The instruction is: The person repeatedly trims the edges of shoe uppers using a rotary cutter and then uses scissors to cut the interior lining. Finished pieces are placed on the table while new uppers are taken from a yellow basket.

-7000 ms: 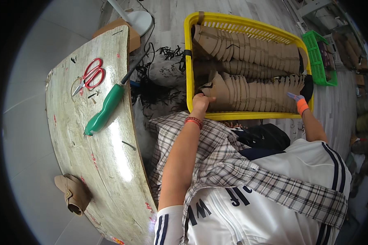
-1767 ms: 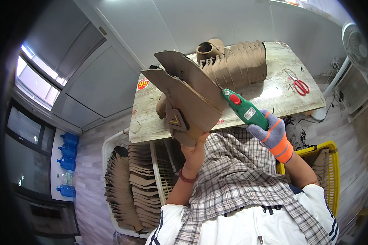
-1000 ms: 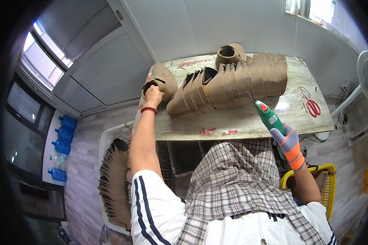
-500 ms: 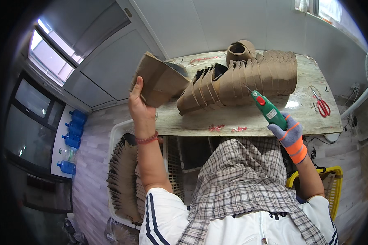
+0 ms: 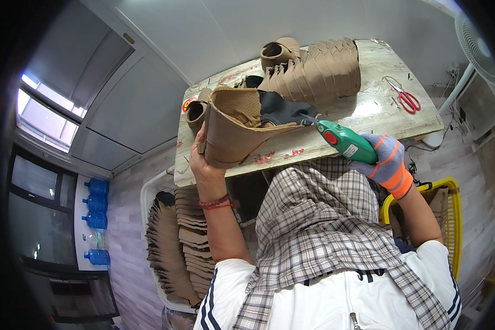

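My bare left hand [image 5: 206,171] grips a tan shoe upper [image 5: 231,146] from below and the side. The upper's opening faces up, showing mesh lining and a black inner piece [image 5: 283,107]. In my right hand [image 5: 388,162], wearing a grey and orange glove, is a green handheld power tool [image 5: 347,141] with a red button. Its thin tip reaches the right end of the upper by the black piece; whether it touches I cannot tell. Behind lies a row of nested tan uppers [image 5: 322,69], with single curled ones [image 5: 275,54] beside it.
Red-handled scissors [image 5: 408,102] lie on the right of the worn tabletop [image 5: 388,63]. A white crate [image 5: 148,192] below left holds many stacked uppers [image 5: 173,258]. To my right stand a yellow basket [image 5: 452,225] and a fan [image 5: 477,47]. Blue water jugs [image 5: 96,203] line the left wall.
My left hand has turned the upper so its opening faces up and brought it in toward the tool. The tool's tip has come to the upper's edge. The view has shifted.
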The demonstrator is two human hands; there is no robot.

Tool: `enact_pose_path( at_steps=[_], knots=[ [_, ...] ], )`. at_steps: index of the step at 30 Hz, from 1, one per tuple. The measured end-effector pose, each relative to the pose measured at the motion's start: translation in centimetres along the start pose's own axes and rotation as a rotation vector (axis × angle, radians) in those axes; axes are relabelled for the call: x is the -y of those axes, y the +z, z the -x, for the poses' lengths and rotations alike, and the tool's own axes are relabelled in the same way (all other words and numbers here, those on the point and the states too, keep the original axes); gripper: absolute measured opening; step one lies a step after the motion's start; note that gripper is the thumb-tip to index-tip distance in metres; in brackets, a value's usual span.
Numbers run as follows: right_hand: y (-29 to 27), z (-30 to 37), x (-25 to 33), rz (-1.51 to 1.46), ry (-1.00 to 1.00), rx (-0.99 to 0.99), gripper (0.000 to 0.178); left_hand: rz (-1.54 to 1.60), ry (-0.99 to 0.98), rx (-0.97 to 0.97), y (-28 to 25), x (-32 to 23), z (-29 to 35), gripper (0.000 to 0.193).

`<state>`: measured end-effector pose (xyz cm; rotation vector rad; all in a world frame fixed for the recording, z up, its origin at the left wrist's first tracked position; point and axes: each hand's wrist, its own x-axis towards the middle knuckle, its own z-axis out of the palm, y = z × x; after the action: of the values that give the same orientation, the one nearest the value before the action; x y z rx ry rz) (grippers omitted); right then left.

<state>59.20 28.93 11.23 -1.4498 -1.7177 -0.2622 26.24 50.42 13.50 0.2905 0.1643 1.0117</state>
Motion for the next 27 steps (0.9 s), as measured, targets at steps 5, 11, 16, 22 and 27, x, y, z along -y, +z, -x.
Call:
enact_pose_path(
  at_steps=[5,11,16,22,27],
  knots=[
    [-0.5,0.6,0.1,-0.112,0.016,0.082,0.048,0.016,-0.142,0.056,-0.7,1.3,-0.9,0.03],
    [-0.2,0.6,2.0,-0.257,0.032,0.16,0.05,-0.067,-0.084,0.069,-0.8,3.1,0.1,0.029],
    [1.3,1.9,3.0,-0.593,0.409,0.115,0.049,-0.472,0.262,0.062,2.5,7.5,3.7,0.037],
    [2.0,0.8,3.8,-0.586,0.48,0.143,0.052,-0.639,0.473,0.18,1.0,9.0,4.5,0.037],
    [2.7,0.4,4.1,-0.544,0.403,0.097,0.053,-0.797,0.557,0.12,0.3,9.5,3.9,0.027]
  ],
)
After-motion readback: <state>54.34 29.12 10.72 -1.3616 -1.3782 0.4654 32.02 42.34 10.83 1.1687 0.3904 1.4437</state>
